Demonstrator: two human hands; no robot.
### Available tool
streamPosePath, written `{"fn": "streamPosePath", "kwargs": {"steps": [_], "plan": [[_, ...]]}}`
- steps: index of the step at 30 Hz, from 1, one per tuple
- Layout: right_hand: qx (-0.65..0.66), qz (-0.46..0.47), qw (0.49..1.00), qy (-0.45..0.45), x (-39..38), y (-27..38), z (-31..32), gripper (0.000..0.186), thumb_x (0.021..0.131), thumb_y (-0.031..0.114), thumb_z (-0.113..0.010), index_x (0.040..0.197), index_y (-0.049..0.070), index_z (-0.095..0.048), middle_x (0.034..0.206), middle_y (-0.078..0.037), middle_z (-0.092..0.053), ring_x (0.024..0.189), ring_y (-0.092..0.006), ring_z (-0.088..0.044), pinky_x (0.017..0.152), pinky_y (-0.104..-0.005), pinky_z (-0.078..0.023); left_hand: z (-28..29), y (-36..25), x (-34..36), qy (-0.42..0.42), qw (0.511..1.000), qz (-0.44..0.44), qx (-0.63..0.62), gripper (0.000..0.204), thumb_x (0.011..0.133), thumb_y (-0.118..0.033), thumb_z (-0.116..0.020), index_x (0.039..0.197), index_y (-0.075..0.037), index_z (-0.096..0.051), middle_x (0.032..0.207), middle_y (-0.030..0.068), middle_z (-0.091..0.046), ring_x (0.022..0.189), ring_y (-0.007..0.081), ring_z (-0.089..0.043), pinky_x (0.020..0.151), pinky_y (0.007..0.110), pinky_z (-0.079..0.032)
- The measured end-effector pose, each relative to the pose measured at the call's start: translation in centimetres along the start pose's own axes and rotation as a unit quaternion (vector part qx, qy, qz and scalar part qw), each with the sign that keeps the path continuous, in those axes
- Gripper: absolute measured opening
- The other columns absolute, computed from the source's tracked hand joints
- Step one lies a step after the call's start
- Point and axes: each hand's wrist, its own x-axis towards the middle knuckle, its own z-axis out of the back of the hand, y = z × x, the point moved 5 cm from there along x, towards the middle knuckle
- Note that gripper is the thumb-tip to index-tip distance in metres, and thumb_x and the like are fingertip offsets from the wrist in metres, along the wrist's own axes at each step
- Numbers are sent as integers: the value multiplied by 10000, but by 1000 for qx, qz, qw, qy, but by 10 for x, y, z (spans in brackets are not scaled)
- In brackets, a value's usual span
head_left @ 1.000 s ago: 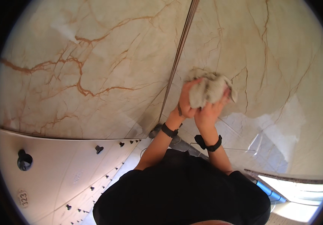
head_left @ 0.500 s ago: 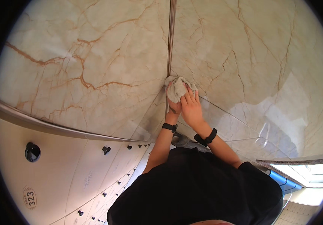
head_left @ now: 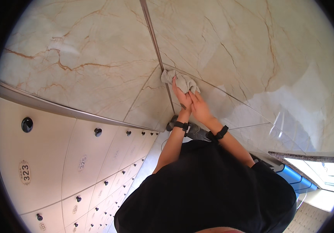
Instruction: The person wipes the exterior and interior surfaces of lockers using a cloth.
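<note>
A crumpled light-grey cloth (head_left: 181, 81) is pressed into the corner where two marble-look walls meet, just below a tile joint. My left hand (head_left: 182, 96) lies against the cloth's lower left part, its fingers partly buried in the folds. Close beside it, my right hand (head_left: 201, 108) presses the cloth's right end with the fingertips. The two hands touch near the wrists. Black bands circle both wrists. A dark metal strip (head_left: 152, 32) runs along the corner, above and below the cloth.
Cream lockers (head_left: 46, 155) with round black knobs line the left side under a metal edge trim (head_left: 77, 112). Behind my forearms, near the floor, is a dark object (head_left: 196, 133) I cannot make out. At the right are a bright window (head_left: 330, 171) and a blue object (head_left: 295, 178).
The cloth and both hands have moved down along the corner, from across the tile joint to just below it. My view has tilted, showing more of the lockers.
</note>
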Motion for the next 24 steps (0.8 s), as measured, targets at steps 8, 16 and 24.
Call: {"fn": "streamPosePath", "kwargs": {"steps": [8,16,24], "plan": [[122,-1,991,64,-49,-19,80,519,816,4,-513,1333,31,-478,1158,-208,-553,1054,-414,-544,870,-447,-468,-36,-83,-30,-3,998,17,58,652,655,111,-423,1306,64,-433,1429,228,-391,1283,426,-354,1103,487,-225],[147,-1,988,56,-94,-27,148,503,812,-9,-516,1312,46,-504,1016,-201,-544,939,-398,-555,799,-439,-459,-60,-129,-57,24,998,-7,53,636,623,125,-384,1246,42,-480,1310,190,-499,1253,379,-400,1108,435,-244],[170,-55,982,69,-123,-35,189,497,824,-30,-514,1315,43,-521,975,-189,-545,874,-347,-530,822,-366,-447,-61,-121,-69,-16,999,2,42,560,628,133,-397,1145,-5,-562,1212,155,-543,1243,371,-428,1106,428,-266]]}}
